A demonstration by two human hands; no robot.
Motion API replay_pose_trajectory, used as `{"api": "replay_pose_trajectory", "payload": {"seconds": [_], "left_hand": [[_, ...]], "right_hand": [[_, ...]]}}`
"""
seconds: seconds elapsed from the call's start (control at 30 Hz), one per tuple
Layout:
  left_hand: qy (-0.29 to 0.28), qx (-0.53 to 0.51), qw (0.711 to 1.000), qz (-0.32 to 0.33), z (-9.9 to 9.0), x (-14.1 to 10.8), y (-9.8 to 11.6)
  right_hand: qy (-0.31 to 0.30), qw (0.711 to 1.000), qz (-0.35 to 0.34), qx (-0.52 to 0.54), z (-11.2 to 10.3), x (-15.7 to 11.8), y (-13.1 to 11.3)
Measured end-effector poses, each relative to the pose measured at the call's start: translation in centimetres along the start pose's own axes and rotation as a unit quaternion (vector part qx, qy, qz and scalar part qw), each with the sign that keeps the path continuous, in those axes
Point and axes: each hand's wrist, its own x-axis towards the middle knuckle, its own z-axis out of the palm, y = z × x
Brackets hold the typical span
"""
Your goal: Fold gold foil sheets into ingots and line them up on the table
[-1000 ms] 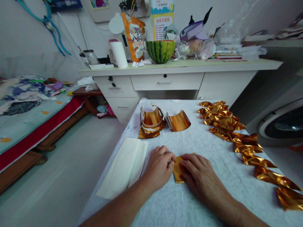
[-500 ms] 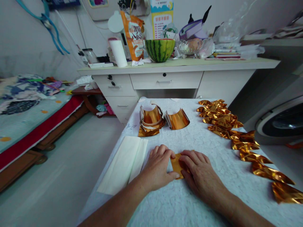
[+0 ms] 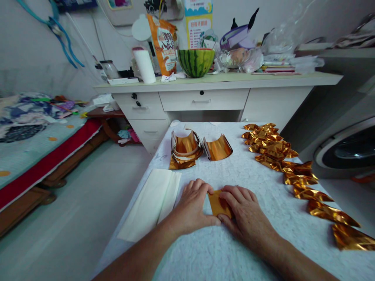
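A small gold paper piece (image 3: 218, 203) lies on the cloth-covered table (image 3: 202, 257) between my hands. My left hand (image 3: 193, 207) touches its left edge with fingertips and thumb spread around it. Over its right part rests my right hand (image 3: 241, 207), fingers together and bent onto the paper, thumb at the lower edge. Behind them stand a curved stack of gold sheets (image 3: 186, 150) and a smaller curved gold stack (image 3: 219, 148). White paper sheets (image 3: 150, 203) lie left of my left hand.
Twisted gold foil pieces (image 3: 275, 150) run down the table's right side. Beyond the table is a white desk (image 3: 205, 84) with a half watermelon (image 3: 195, 62) and an orange bag (image 3: 164, 47). A bed (image 3: 43, 144) stands left, a washing machine (image 3: 348, 144) right.
My right thumb has moved left along the paper's lower edge, and more of the paper's surface shows between my hands. The whole view has shifted slightly.
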Motion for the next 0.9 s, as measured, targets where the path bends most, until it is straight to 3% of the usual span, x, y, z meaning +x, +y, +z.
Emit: {"api": "replay_pose_trajectory", "payload": {"seconds": [0.23,0.57,0.9], "left_hand": [[0.012,-0.025,1.0,0.0,-0.2,0.0,-0.1],[0.107,0.004,0.994,-0.034,1.1,0.8,-0.1],[0.107,0.029,0.993,-0.045,1.2,1.2,0.1]], "right_hand": [[-0.002,1.0,-0.015,0.005,0.0,0.0,0.1],[-0.008,1.0,-0.018,0.002,0.1,-0.1,0.3],[-0.013,1.0,-0.017,0.004,-0.2,-0.1,0.1]]}}
